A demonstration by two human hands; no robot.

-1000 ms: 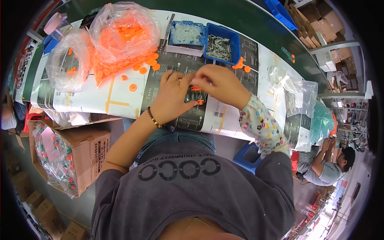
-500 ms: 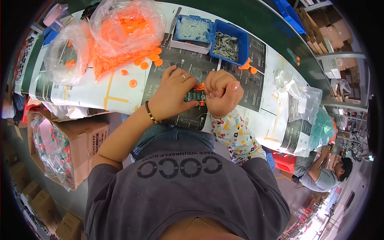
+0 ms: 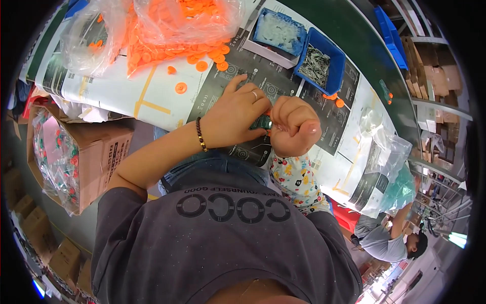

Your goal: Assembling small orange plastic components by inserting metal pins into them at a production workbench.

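Note:
My left hand (image 3: 235,114) and my right hand (image 3: 293,124) meet over the paper-covered table (image 3: 116,91), close to my body. Between them sits a small dark green part (image 3: 262,122) with an orange piece at its edge. My left fingers pinch the part from the left. My right hand is a closed fist pressed against its right side. What the fist holds is hidden. Loose orange discs (image 3: 181,87) lie on the table beyond my left hand.
Clear bags of orange discs (image 3: 177,25) lie at the far left. Two blue bins, one with white parts (image 3: 279,31), one with metal pins (image 3: 316,63), stand beyond my hands. An open cardboard box (image 3: 76,152) sits at my left. Plastic bags (image 3: 390,167) lie right; another person (image 3: 387,240) sits beyond.
Both hands have drawn closer to my body and closed together. My right hand went from reaching fingers to a tight fist against the green part.

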